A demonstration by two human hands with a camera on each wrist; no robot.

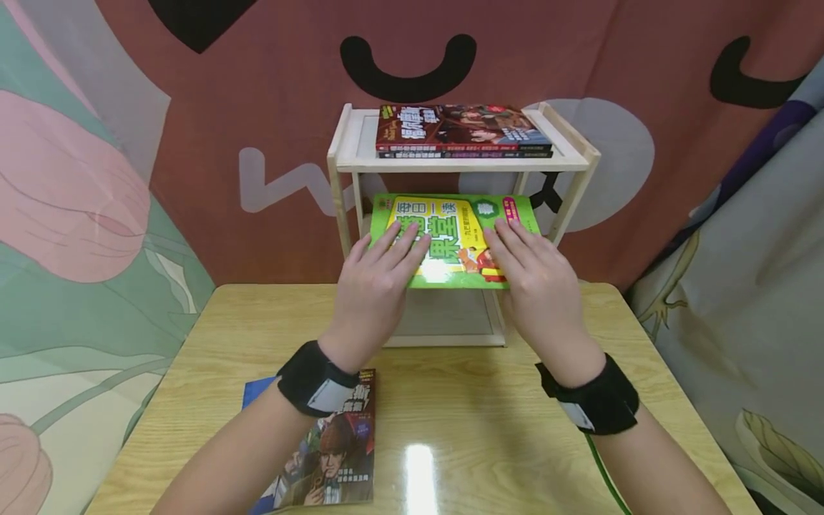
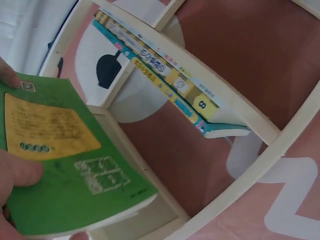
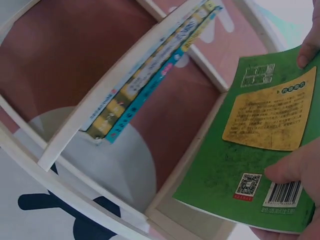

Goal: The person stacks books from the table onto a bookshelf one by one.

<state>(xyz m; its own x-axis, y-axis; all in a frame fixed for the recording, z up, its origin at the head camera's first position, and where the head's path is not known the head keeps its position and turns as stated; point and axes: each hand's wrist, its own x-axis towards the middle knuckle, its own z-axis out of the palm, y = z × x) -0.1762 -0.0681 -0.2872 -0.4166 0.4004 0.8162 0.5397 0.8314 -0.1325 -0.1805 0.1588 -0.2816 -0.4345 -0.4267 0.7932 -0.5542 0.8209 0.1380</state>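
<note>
Left hand (image 1: 378, 277) and right hand (image 1: 542, 285) pinch that green paperback (image 1: 453, 239), thumbs underneath, but imo 1 loosened grip could tip it into the wooden shelf (image 1: 463, 165).

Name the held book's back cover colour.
The back cover is green with a yellow panel; best view: right wrist.

green book (image 1: 473, 236): glossy paper | shelf (image 1: 450, 166): smooth wood | backdrop (image 1: 290, 93): matt cloth

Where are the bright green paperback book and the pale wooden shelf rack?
Bright green paperback book (image 1: 455, 239): head view, middle of front cover.
Pale wooden shelf rack (image 1: 462, 165): head view, top board's front edge.
</note>
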